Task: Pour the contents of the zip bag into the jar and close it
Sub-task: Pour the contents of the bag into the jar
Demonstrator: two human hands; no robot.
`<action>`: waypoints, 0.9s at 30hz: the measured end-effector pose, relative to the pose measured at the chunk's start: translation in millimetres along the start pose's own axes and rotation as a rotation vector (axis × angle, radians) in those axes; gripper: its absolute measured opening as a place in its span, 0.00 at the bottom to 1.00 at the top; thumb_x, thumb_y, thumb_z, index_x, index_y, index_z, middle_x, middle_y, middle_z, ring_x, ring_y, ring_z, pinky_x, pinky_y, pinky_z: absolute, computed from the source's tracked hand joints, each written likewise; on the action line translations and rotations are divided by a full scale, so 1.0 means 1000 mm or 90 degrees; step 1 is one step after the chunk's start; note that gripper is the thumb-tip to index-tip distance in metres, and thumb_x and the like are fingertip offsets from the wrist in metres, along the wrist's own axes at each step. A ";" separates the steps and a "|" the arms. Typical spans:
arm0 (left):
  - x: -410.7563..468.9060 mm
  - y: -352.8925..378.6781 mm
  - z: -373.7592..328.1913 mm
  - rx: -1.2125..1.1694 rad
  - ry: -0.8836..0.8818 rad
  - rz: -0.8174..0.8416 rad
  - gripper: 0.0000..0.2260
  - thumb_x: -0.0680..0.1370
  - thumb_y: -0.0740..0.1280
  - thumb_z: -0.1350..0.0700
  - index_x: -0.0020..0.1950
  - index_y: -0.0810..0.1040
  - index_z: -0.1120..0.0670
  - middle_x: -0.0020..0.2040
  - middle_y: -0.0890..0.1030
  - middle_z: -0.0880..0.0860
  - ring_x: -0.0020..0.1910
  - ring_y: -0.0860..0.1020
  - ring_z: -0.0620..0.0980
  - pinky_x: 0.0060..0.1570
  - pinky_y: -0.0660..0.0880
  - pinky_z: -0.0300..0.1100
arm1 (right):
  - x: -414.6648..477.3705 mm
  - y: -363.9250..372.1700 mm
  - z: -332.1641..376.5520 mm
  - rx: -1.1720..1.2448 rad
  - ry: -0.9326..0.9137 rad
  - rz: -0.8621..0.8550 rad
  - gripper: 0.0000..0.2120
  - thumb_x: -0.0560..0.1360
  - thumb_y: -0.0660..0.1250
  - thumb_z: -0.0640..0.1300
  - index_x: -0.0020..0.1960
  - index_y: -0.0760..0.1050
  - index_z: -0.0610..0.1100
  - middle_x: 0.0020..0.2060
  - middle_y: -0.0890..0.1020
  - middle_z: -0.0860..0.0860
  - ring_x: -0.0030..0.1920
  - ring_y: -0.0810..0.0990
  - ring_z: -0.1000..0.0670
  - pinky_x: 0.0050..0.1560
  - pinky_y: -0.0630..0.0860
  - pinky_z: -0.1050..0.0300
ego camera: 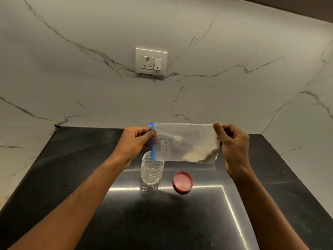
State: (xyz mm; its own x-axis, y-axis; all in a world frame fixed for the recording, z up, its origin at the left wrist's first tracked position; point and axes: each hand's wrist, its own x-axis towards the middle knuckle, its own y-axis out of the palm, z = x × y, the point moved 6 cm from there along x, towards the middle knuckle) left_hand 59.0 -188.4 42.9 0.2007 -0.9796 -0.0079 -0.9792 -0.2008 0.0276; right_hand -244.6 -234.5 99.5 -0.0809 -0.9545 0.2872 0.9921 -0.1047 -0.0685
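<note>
Black counter (72,177) bears jar (152,170) and red lid (182,182).

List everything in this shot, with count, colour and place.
zip bag: one, clear with blue zip strip, held sideways above the counter, zip end over the jar
powder: one heap, pale beige, in the bag's lower right end
jar: one, clear, open, standing on the counter
lid: one, red, lying on the counter right of the jar
counter: one, glossy black, below
wall: one, white marble with grey veins, behind
socket plate: one, white, on the wall
hands: two; left hand pinches the zip end, right hand pinches the opposite end
</note>
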 end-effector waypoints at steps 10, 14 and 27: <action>-0.006 -0.009 0.013 -0.048 0.008 -0.044 0.06 0.81 0.71 0.57 0.56 0.86 0.53 0.48 0.90 0.49 0.49 0.89 0.48 0.42 0.85 0.37 | -0.006 0.022 0.022 -0.070 -0.071 0.003 0.08 0.80 0.71 0.50 0.45 0.83 0.47 0.37 0.84 0.50 0.38 0.80 0.52 0.40 0.81 0.56; -0.009 -0.010 0.015 -0.050 0.006 -0.033 0.05 0.81 0.71 0.58 0.54 0.86 0.51 0.47 0.90 0.46 0.49 0.88 0.46 0.42 0.84 0.36 | -0.004 0.022 0.026 -0.081 -0.076 -0.004 0.08 0.79 0.72 0.50 0.45 0.84 0.46 0.37 0.84 0.48 0.38 0.80 0.51 0.41 0.81 0.56; -0.006 -0.018 0.021 -0.071 0.007 -0.040 0.08 0.81 0.71 0.57 0.58 0.86 0.56 0.49 0.90 0.50 0.50 0.88 0.48 0.43 0.85 0.38 | 0.000 0.037 0.038 -0.127 -0.094 0.033 0.08 0.80 0.71 0.51 0.44 0.83 0.50 0.38 0.85 0.55 0.39 0.82 0.54 0.41 0.82 0.56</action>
State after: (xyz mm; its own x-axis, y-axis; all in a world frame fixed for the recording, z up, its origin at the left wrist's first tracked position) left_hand 75.1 -178.5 21.5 0.2625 -0.9649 -0.0014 -0.9555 -0.2601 0.1388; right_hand -204.4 -227.3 133.3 -0.0004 -0.9106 0.4133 0.9548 -0.1232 -0.2706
